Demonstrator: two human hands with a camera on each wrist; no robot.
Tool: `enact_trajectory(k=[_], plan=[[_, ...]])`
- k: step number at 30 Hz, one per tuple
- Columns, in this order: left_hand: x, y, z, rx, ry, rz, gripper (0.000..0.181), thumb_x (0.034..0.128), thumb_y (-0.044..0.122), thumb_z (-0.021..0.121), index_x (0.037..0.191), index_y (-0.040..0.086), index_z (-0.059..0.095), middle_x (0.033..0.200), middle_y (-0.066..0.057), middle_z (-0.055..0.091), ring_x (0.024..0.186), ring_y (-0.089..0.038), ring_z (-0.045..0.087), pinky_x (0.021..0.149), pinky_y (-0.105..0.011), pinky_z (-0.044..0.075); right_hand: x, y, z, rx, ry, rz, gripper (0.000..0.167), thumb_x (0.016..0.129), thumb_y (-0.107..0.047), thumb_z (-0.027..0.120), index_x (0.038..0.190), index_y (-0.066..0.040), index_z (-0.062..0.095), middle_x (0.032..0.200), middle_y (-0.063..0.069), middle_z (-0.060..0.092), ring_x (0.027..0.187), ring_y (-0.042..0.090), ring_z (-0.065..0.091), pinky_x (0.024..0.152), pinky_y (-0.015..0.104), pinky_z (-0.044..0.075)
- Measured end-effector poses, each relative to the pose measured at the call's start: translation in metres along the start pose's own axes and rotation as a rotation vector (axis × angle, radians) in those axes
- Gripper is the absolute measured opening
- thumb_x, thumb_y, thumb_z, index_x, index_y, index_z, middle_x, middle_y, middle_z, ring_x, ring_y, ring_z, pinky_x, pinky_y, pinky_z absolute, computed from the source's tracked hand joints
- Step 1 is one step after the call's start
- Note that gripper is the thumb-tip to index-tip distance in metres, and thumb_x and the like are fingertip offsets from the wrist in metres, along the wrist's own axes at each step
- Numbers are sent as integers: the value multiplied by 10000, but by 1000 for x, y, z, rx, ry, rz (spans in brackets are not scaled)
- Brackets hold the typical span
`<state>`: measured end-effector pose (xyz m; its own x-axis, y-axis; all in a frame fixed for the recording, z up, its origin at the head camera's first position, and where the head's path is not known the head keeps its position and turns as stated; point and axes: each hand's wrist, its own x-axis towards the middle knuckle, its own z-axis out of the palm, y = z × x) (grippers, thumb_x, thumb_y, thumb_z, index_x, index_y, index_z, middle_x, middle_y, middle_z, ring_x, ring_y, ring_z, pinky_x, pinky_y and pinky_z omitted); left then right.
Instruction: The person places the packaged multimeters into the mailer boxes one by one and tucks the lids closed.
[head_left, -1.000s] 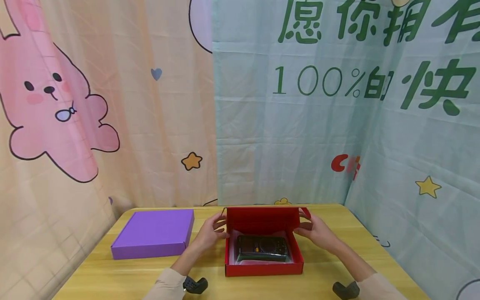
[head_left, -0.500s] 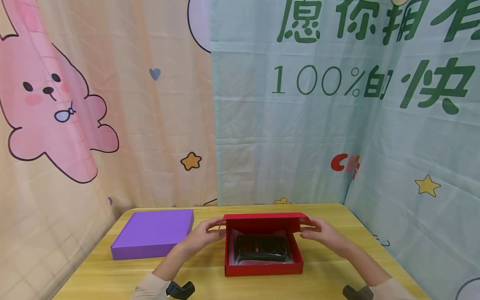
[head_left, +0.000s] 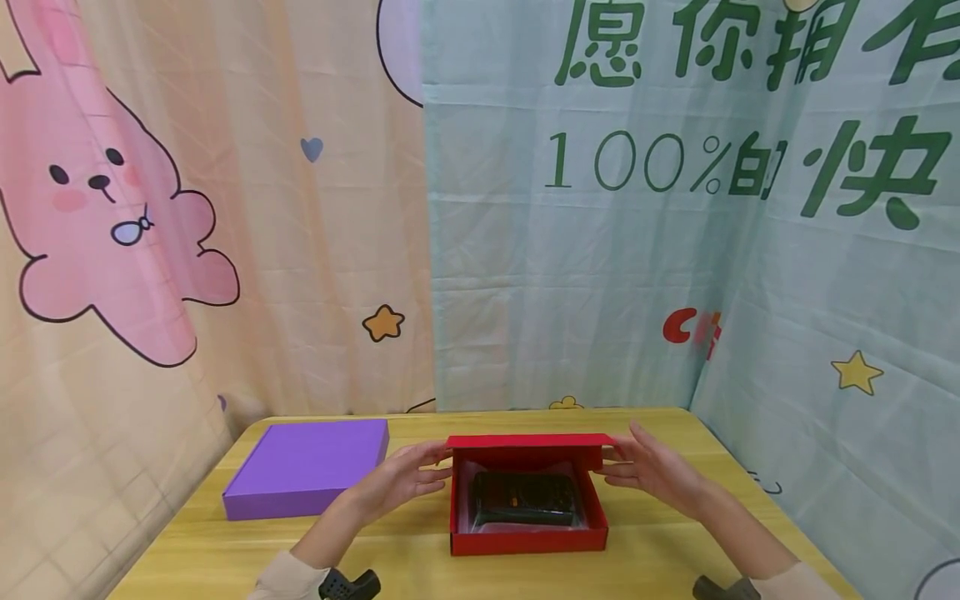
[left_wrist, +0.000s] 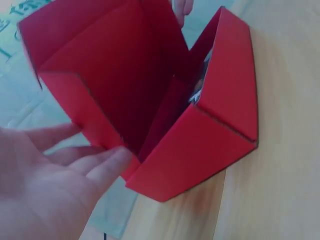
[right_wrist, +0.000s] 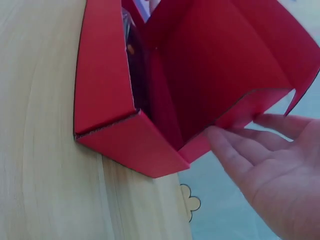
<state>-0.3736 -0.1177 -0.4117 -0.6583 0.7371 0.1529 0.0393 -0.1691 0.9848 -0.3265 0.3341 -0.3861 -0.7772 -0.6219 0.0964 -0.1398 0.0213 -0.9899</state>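
A red cardboard box [head_left: 528, 544] stands in the middle of the table, its hinged lid [head_left: 528, 441] raised and leaning forward over the back. Inside lies a dark, block-shaped item [head_left: 521, 498] in clear plastic wrap; its kind is hard to tell. My left hand [head_left: 401, 479] touches the lid's left side flap with extended fingers, as the left wrist view also shows. On the opposite side, my right hand [head_left: 660, 471] has its fingertips against the lid's right flap, thumb raised. In the right wrist view those fingers [right_wrist: 235, 145] lie nearly straight along the flap.
A closed purple box [head_left: 307, 467] lies on the wooden table [head_left: 420, 575] left of the red one, close to my left forearm. Printed curtains [head_left: 585, 275] hang behind the table and along its sides.
The lid has tipped forward from nearly upright, so its top panel now shows. Both hands have shifted outward along its sides, and their fingers have straightened.
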Motion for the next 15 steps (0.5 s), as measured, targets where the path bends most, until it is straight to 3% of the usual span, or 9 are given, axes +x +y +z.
enact_trajectory(k=[3, 7, 15], plan=[[1, 1, 9, 89, 69, -17, 775, 1103, 377, 460, 1575, -148, 141, 1597, -328, 289, 1441, -552, 270, 1155, -547, 317, 0, -3, 6, -69, 38, 22, 690, 1141, -401, 270, 1540, 162, 244, 1546, 313, 400, 1376, 450, 468, 1104, 464, 430], [2, -1, 17, 164, 116, -24, 746, 1097, 323, 509, 1602, -92, 149, 1584, -327, 318, 1427, -528, 330, 1138, -565, 347, 0, -3, 13, -129, 72, 36, 626, 1140, -305, 373, 1524, 179, 278, 1528, 330, 413, 1375, 505, 436, 1073, 446, 462], [-6, -8, 16, 275, 78, 6, 715, 1071, 317, 562, 1561, -123, 284, 1598, -324, 292, 1410, -474, 396, 1118, -528, 399, -2, 8, 20, -122, 81, 66, 610, 1136, -263, 412, 1542, 167, 264, 1553, 310, 391, 1390, 506, 413, 1079, 482, 446]])
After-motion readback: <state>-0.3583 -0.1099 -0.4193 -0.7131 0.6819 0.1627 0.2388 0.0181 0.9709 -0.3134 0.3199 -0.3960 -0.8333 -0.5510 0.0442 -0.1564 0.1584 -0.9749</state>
